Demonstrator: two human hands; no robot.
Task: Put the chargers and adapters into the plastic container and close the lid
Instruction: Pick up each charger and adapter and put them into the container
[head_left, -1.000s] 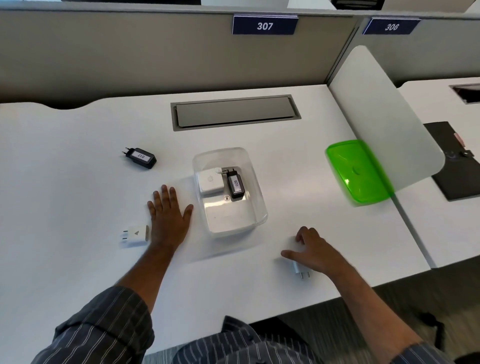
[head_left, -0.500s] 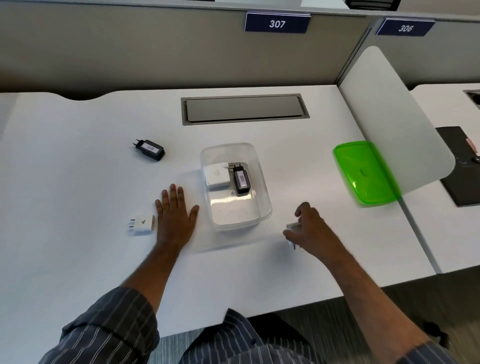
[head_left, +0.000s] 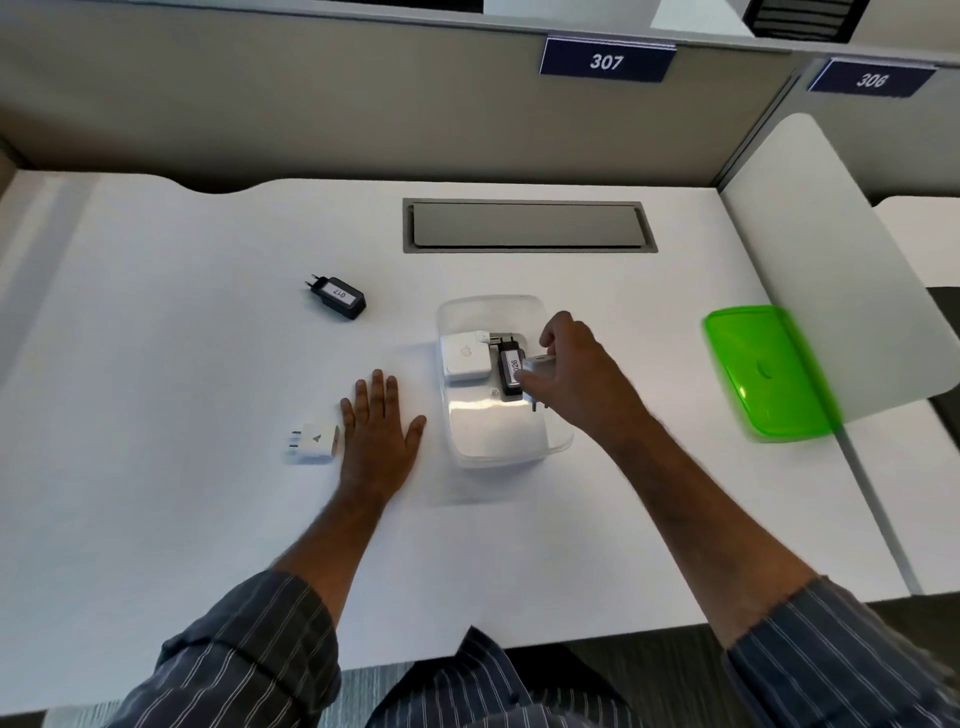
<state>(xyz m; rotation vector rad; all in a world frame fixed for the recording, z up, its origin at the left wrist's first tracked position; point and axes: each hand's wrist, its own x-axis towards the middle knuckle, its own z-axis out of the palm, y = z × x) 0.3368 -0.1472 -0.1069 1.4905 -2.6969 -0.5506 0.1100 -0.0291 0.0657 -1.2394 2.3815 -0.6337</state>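
While over the clear container (head_left: 506, 452), right hand (head_left: 576, 382) clenched around a white charger (head_left: 537, 370); left hand (head_left: 382, 434) flat, fingers spread, beside another white adapter (head_left: 317, 441).

I am viewing an evenly, brightly lit white desk (head_left: 156, 338), with soft shadows falling just beneath my left hand (head_left: 382, 431) and the clear container (head_left: 498, 306). Glare is pooling on the container's floor. My right hand (head_left: 576, 374) and the white charger (head_left: 537, 371) it is gripping are smearing with motion blur, as is the green lid (head_left: 763, 374). The wide lens is bowing the partition (head_left: 363, 104) and desk edges outward.
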